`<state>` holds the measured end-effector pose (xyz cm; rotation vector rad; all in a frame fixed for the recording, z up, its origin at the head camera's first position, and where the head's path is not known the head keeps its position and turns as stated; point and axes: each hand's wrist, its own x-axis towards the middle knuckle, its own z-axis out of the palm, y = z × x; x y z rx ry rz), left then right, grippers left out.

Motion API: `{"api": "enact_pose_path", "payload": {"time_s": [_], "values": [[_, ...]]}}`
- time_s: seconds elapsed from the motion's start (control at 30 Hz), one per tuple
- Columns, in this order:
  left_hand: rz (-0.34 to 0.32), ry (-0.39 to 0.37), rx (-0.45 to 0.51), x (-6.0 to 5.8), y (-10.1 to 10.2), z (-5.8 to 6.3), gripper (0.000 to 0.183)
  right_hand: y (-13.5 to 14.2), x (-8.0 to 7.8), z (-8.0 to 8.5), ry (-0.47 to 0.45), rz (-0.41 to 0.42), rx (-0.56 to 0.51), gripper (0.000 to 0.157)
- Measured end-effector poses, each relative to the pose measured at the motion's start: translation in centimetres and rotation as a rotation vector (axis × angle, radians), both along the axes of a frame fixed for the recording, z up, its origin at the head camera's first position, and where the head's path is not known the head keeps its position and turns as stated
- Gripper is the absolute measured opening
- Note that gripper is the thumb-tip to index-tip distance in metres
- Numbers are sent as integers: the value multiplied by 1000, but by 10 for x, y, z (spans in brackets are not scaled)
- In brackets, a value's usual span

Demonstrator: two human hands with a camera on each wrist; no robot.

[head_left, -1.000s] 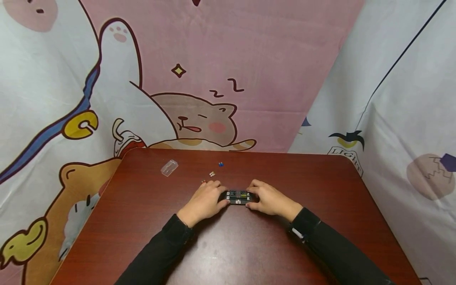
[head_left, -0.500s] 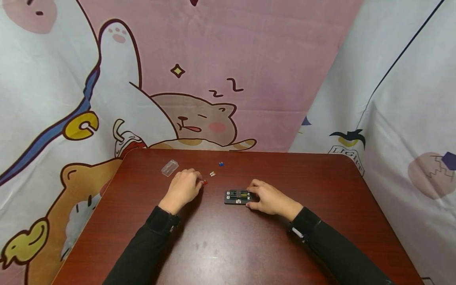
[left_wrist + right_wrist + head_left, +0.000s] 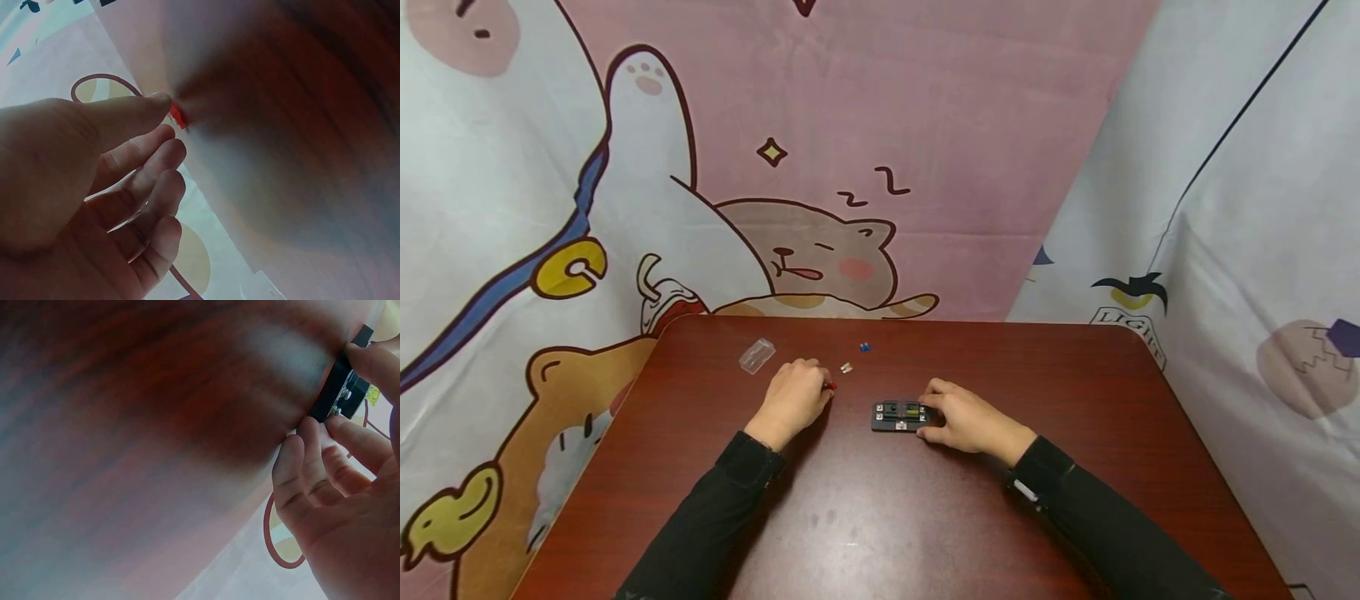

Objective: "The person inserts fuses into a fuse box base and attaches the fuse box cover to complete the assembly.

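Note:
Between the thumb and fingertips of my left hand [image 3: 790, 400] is a small red blade fuse [image 3: 179, 116], low over the table; a bit of its metal prong shows in the left wrist view. My right hand [image 3: 973, 421] grips the right end of a black fuse box [image 3: 889, 425], thumb on the near side and fingers on the far side. Screw terminals and a yellow-green piece show on the box, which lies flat on the table. A beige fuse [image 3: 846, 367] and a blue fuse [image 3: 865, 347] lie just beyond the left hand.
A clear plastic cover [image 3: 757, 356] lies beyond the left hand, toward the table's far left. The brown wooden table [image 3: 1037, 358] ends at a printed cloth backdrop [image 3: 970, 167].
My left hand has let go of the fuse box's left end, moved left and taken the red fuse in its fingertips. The right hand has stayed on the box.

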<state>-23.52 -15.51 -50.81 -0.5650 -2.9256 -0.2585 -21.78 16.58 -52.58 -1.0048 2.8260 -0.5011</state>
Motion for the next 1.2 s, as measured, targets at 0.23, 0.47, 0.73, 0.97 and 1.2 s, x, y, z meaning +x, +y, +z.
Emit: {"api": "enact_pose_path", "payload": {"time_s": [0.23,0.47,0.73,0.97,1.2], "values": [[11,-11,-16,-2,0,-3,12,0,1,-1,19,5,-3,41],[-3,2,-37,-5,0,-6,8,-1,1,1,7,2,7,41],[-55,36,-92,-9,1,-7,14,-2,1,2,12,3,8,42],[-89,54,-95,-12,1,-9,14,-2,1,1,22,4,14,42],[-108,89,-96,-15,-2,-12,14,-2,1,1,28,8,11,41]]}}
